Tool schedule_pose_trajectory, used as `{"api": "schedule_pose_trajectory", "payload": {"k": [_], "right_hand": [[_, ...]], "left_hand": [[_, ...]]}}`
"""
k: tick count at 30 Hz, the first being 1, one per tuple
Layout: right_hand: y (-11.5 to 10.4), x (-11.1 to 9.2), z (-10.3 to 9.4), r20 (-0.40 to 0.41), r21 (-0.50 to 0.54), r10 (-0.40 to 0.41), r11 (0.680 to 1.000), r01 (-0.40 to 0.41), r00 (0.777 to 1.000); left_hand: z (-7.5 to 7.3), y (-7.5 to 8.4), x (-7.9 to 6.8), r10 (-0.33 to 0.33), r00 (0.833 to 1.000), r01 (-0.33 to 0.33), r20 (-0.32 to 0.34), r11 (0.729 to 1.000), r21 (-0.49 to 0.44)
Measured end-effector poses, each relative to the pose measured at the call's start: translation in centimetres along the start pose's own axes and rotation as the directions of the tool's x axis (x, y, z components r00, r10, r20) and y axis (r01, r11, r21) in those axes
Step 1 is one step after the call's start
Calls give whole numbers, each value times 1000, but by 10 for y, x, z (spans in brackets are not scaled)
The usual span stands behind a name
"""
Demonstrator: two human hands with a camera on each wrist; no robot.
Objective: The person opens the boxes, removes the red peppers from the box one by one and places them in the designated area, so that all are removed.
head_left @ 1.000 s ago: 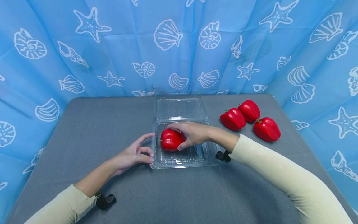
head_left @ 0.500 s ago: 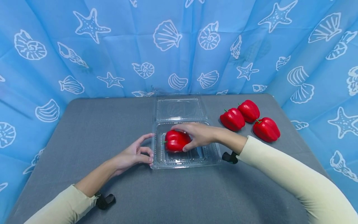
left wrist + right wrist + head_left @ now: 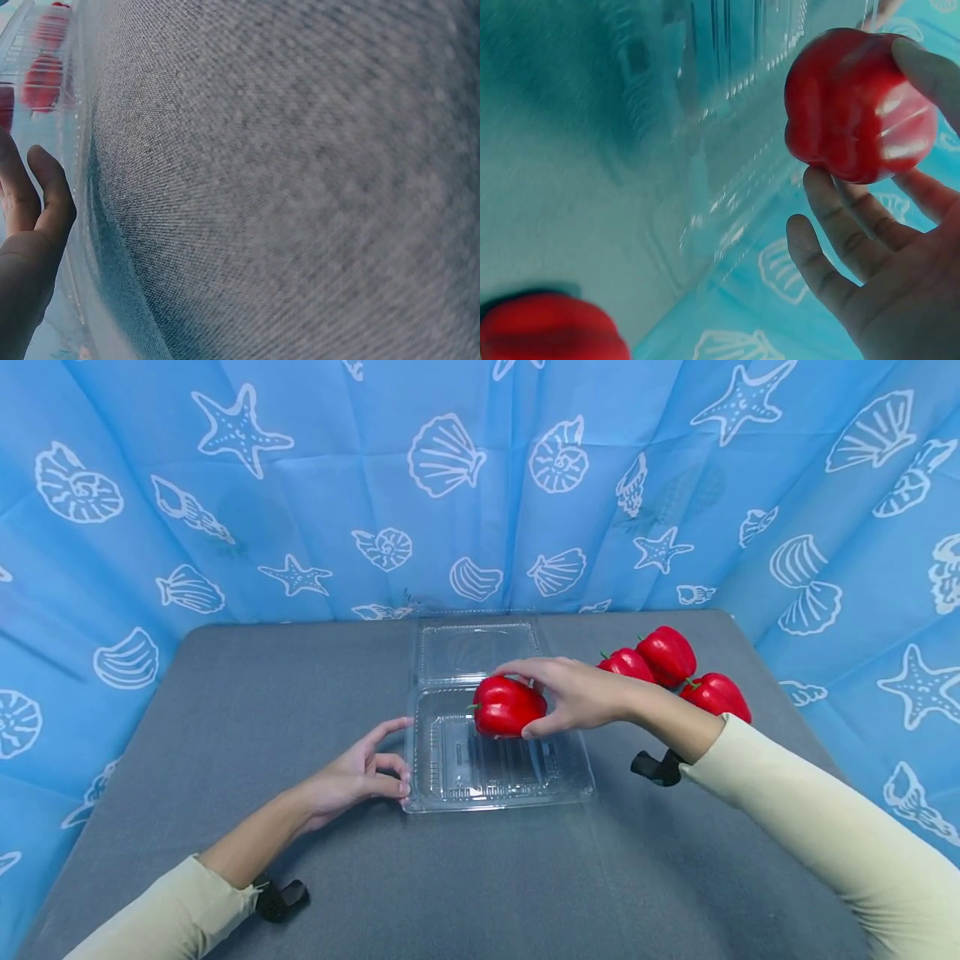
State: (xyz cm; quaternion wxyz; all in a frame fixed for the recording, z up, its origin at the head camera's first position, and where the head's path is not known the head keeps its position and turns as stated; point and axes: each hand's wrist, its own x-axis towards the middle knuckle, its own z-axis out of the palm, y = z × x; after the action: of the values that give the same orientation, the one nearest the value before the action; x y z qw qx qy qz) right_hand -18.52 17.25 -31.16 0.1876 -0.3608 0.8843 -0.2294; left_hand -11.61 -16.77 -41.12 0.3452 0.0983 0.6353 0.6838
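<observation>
My right hand (image 3: 581, 693) grips a red bell pepper (image 3: 504, 708) between thumb and fingers, above the back right part of a clear plastic clamshell container's base (image 3: 450, 803). In the right wrist view the bell pepper (image 3: 855, 109) is pinched by the thumb and fingertips, with one finger apart from it. The container's lid (image 3: 480, 647) lies folded back, away from me. Beside the base's left edge is my left hand (image 3: 360, 777), its fingertips and thumb touching that edge. The left wrist view has only part of the left hand (image 3: 34, 217).
Several red bell peppers are on the grey table (image 3: 285, 693): one (image 3: 630, 662) partly behind my right hand, one (image 3: 667, 656) at the back, and one (image 3: 716, 695) farther right. A blue curtain (image 3: 315, 485) with white shell prints stands behind the table.
My right hand has lifted the bell pepper from the container's left side and moved it right and back. My left hand has stayed at the edge.
</observation>
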Motion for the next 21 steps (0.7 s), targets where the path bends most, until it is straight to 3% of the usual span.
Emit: {"api": "schedule_pose_trajectory", "payload": {"k": [9,21], "right_hand": [[12,-26,-16,-96,29,20,999,-18,995],[40,-69,-30,-216,-30,72,996,-80,974]], "left_hand": [[0,-2,1,4,1000,-4,10,1000,-7],[0,0,1,2,1000,-2,1,1000,-5]]}}
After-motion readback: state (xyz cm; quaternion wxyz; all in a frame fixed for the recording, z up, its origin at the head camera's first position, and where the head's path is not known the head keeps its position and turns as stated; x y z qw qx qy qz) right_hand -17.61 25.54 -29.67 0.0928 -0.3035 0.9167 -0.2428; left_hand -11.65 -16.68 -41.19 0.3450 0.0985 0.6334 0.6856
